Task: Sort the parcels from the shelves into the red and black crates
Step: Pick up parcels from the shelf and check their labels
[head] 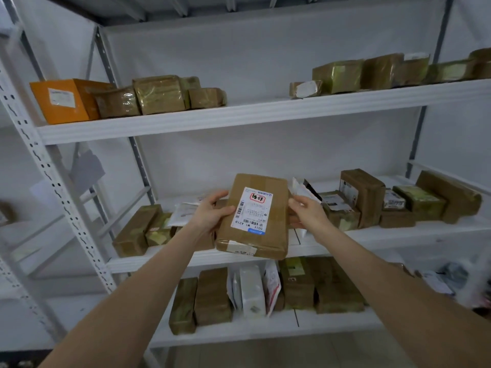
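Fingers of our left hand curl round the left edge of a flat brown parcel, with the thumb laid on its face. Our right hand pinches the opposite edge, thumb in front and the other fingers behind. Both hands have firm hold of the same parcel.

From the head camera, we hold the parcel up in front of the middle shelf, tilted back so its white label faces us, though the print reads upside down. A red-framed stamp sits at the label's far end. Other parcels lie on the shelf behind and to either side. Neither of the crates is in view.

We judge the step in hand to be reading the label to choose a crate. To do it well, we should grip both edges so the parcel cannot slip and turn it end for end so the print reads upright. We should then draw it straight back, clear of the loose white mailers by our right hand, before we turn to the crates.
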`<action>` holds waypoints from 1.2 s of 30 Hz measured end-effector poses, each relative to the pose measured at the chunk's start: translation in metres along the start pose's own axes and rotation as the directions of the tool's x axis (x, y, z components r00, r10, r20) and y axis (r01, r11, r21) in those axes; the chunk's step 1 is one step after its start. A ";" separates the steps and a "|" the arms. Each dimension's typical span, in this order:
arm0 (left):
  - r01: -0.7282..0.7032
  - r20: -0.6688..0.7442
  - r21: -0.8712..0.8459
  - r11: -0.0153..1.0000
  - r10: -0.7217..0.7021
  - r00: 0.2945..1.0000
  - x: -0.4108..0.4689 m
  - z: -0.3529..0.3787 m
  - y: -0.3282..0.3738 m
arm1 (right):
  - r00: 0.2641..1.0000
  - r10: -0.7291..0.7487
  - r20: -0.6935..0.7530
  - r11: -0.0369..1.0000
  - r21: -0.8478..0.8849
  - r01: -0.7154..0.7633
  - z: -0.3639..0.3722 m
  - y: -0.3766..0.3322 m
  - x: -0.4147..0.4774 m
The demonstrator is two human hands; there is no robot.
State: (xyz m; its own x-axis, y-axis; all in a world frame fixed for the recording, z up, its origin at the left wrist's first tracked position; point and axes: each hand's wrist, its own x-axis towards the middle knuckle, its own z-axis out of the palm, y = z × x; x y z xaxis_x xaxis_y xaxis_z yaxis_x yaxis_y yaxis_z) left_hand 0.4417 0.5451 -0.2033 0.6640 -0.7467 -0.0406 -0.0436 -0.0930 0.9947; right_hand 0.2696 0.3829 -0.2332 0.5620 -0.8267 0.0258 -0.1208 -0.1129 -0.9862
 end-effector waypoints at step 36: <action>0.248 -0.204 0.101 0.963 -0.224 0.953 -0.011 0.036 -0.094 | 0.967 0.254 0.010 0.918 -0.316 -0.238 0.027 0.075 -0.023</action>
State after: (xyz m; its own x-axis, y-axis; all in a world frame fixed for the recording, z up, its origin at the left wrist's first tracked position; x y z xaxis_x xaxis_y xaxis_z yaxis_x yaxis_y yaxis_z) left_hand 0.4117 0.5382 -0.3000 0.7948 -0.5563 -0.2423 0.0472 -0.3414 0.9387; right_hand 0.2694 0.4080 -0.3124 0.5212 -0.8228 -0.2268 -0.5033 -0.0816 -0.8603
